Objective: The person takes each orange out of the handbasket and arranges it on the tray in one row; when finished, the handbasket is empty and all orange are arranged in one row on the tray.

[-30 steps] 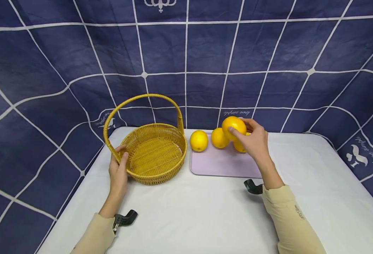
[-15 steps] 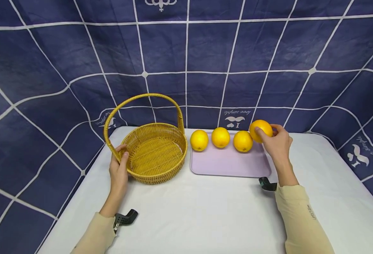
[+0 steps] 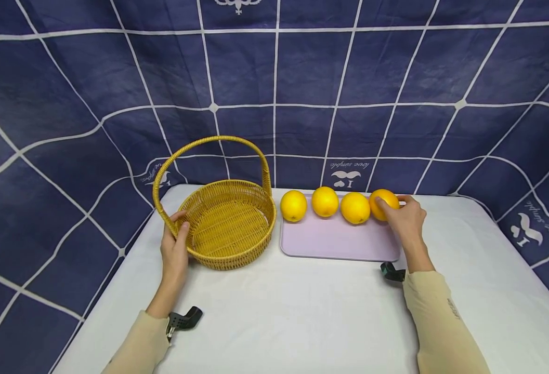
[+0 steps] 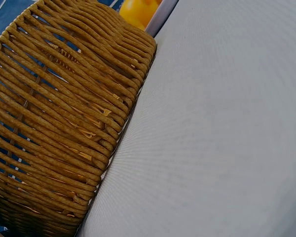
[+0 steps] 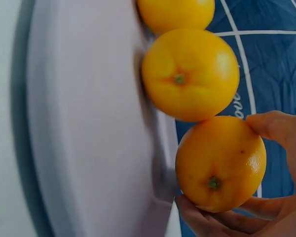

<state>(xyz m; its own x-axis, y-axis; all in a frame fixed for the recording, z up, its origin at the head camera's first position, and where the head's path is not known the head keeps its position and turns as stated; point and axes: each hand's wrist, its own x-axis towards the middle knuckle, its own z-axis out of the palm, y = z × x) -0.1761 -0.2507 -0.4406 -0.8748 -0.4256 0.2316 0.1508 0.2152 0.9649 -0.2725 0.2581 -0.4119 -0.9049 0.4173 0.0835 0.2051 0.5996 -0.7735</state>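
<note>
My left hand (image 3: 175,254) grips the left side of a wicker basket (image 3: 230,258) with a tall arched handle; its thumb lies over the rim. No fruit shows inside the basket. In the left wrist view the woven wall (image 4: 64,113) fills the left side. At the right end of a lilac tray (image 3: 335,244), my right hand (image 3: 409,218) holds an orange (image 3: 384,203) between thumb and fingers. That orange (image 5: 220,163) touches its neighbour (image 5: 190,74) in the right wrist view. Three more oranges, the leftmost one (image 3: 293,206) included, line the tray's far edge.
A white-covered table (image 3: 274,311) carries the basket on the left and the tray to its right. Behind it hangs a dark blue cloth (image 3: 307,130) with white grid lines, which also rises along both sides.
My right hand has carried its orange rightward and then down to the tray's right end. The neighbouring orange has shifted slightly left. My left hand and the basket have stayed put.
</note>
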